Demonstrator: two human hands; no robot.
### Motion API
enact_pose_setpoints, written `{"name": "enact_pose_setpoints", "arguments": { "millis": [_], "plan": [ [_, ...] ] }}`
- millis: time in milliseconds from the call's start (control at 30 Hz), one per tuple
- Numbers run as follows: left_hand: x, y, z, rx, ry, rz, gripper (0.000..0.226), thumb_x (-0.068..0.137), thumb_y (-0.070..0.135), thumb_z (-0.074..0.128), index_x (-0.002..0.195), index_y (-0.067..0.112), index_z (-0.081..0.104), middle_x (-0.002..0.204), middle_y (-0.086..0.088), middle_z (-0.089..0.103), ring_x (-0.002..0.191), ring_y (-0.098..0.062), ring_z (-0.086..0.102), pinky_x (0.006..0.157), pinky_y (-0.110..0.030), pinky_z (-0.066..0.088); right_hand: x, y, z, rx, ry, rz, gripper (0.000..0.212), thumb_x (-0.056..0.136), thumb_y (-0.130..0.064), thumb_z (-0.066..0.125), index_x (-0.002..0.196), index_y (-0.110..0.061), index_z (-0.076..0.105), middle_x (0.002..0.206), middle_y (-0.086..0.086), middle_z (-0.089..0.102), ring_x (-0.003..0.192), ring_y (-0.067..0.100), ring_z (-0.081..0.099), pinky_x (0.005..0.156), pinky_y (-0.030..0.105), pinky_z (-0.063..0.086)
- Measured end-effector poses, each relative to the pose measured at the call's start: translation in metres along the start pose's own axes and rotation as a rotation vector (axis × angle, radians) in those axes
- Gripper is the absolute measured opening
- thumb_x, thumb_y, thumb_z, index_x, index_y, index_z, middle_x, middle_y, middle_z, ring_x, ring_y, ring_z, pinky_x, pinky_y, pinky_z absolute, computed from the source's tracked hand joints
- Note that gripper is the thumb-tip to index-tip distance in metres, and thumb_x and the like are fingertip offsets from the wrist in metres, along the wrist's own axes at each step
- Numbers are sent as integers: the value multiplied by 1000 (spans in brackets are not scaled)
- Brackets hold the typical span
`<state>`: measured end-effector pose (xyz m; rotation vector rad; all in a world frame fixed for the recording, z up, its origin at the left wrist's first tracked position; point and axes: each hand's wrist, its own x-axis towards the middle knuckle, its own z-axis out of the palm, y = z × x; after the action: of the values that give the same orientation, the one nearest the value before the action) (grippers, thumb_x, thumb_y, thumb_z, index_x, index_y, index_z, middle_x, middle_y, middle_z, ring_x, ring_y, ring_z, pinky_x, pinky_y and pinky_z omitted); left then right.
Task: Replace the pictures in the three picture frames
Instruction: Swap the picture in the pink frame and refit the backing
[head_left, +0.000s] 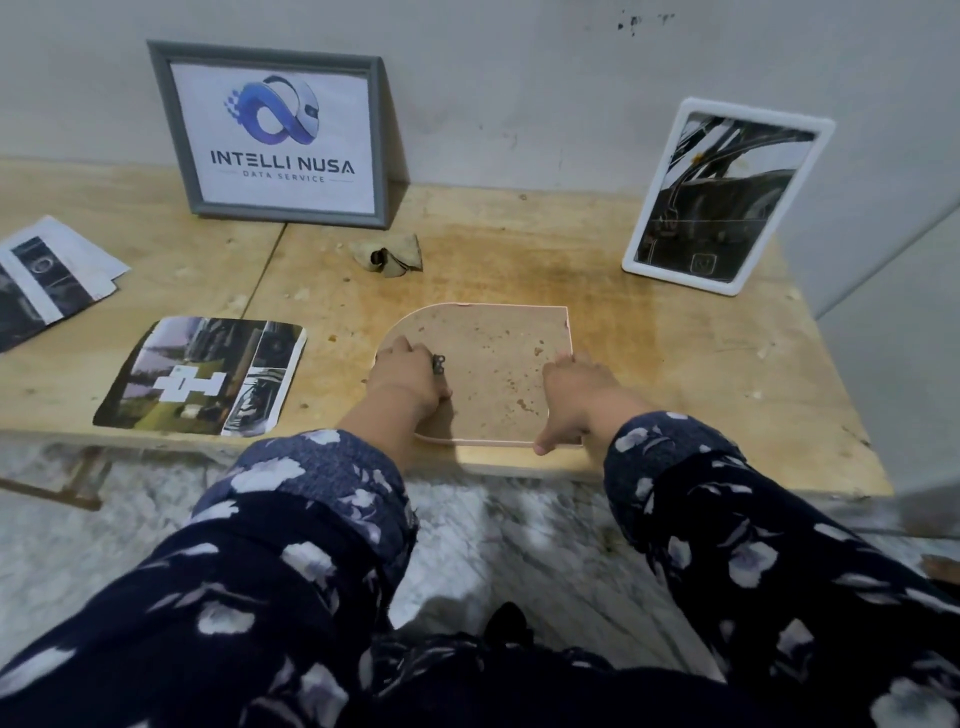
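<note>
Arched frame (485, 364) face-down; grey frame (275, 137), white frame (727, 195) upright.

1. Picture frames: three. One grey frame (275, 135) upright at the wall, one white frame (724, 195) upright at the right, one pink-edged frame (488, 371) lying face down near the table edge.
2. Loose printed pictures: one arched print (202, 376) lying alone; a small stack of prints (47, 278) at the far left, number in the stack cannot be told.
3. Crumpled scraps: one (387, 253).
4. Hands: two, left hand (408, 376) and right hand (576, 397).
5. Tables: one (701, 364).
</note>
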<state>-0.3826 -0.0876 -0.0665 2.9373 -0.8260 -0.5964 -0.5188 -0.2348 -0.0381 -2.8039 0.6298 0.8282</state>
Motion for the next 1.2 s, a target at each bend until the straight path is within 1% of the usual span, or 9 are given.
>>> {"name": "enact_pose_setpoints", "arguments": {
  "millis": [267, 433, 533, 600, 667, 767, 900, 1067, 1200],
  "plan": [
    [-2, -6, 6, 7, 15, 43, 65, 93, 45, 55, 141, 7, 35, 150, -15, 27, 135, -33, 35, 107, -39, 34, -5, -7, 20, 60, 49, 69, 101, 71, -36, 72, 149, -9, 14, 159, 12, 2, 145, 32, 1, 117, 56, 7],
    [-7, -18, 7, -92, 19, 89, 64, 91, 39, 61, 142, 9, 36, 153, -10, 26, 137, -31, 32, 110, -42, 34, -8, -26, 30, 81, 141, 16, 90, 73, -29, 67, 149, -24, 18, 158, 10, 8, 144, 33, 7, 115, 58, -4],
    [-11, -25, 9, -168, 27, 120, 56, 92, 25, 61, 141, 9, 39, 151, -9, 30, 135, -30, 35, 109, -39, 34, -12, -45, 38, 104, 263, -68, 71, 75, -25, 65, 139, -24, 34, 150, 7, 25, 139, 29, 18, 116, 54, 2],
    [-16, -24, 9, -175, 68, 114, 40, 91, 18, 58, 129, 7, 49, 139, -11, 41, 121, -31, 45, 99, -38, 41, -14, -58, 41, 126, 345, -106, 50, 78, -23, 64, 124, -24, 45, 136, 4, 37, 129, 26, 28, 115, 48, 11],
    [-19, -22, 10, -180, 105, 100, 31, 90, 14, 57, 120, 7, 54, 130, -13, 46, 115, -32, 49, 91, -37, 43, -13, -68, 47, 146, 417, -135, 28, 81, -23, 62, 107, -23, 51, 122, 2, 42, 117, 25, 35, 108, 42, 24],
    [-18, -22, 12, -210, 93, 87, 35, 89, 14, 59, 123, 7, 49, 130, -15, 49, 119, -33, 47, 93, -37, 41, -11, -75, 56, 224, 463, -140, 10, 85, -27, 60, 91, -20, 55, 113, 1, 44, 109, 24, 36, 97, 37, 34],
    [-18, -25, 5, -300, 85, 79, 45, 89, 19, 63, 131, 11, 47, 133, -13, 54, 123, -31, 48, 97, -36, 42, -11, -78, 58, 186, 478, -146, 14, 89, -28, 59, 95, -16, 62, 115, 2, 45, 109, 24, 36, 96, 40, 34],
    [-22, -54, -7, -852, 312, -61, 34, 99, 19, 48, 132, 9, 51, 130, -8, 58, 119, -25, 54, 102, -37, 45, -16, -86, 54, -107, 436, -207, 25, 91, -10, 50, 115, -7, 54, 125, 8, 41, 113, 27, 38, 96, 46, 39],
    [-23, -79, -4, -940, 442, -194, 32, 102, 21, 36, 127, 6, 51, 126, -11, 57, 117, -27, 55, 102, -41, 44, -22, -93, 37, -114, 519, -232, 25, 86, -11, 49, 111, -6, 54, 117, 8, 45, 100, 25, 46, 80, 35, 45]
  ]
}}
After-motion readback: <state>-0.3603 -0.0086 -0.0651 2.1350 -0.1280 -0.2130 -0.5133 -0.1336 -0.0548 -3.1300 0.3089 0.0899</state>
